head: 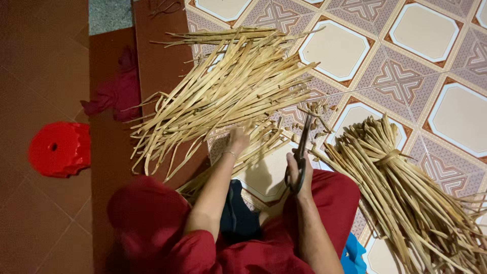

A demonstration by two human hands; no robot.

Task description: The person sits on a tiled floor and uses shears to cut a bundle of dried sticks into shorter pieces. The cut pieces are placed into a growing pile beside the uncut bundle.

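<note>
My right hand (299,170) grips dark metal scissors (303,152), blades pointing away from me over short cut bits. My left hand (237,139) closes on pale flat reed strips (228,91) — the loose heap fans beyond it; a tied bundle (406,193) lies right of my right hand.

A loose heap of strips (228,86) is spread ahead on the tiled floor (431,30) — a tied bundle (406,193) lies right, a stool (58,148) left.
</note>
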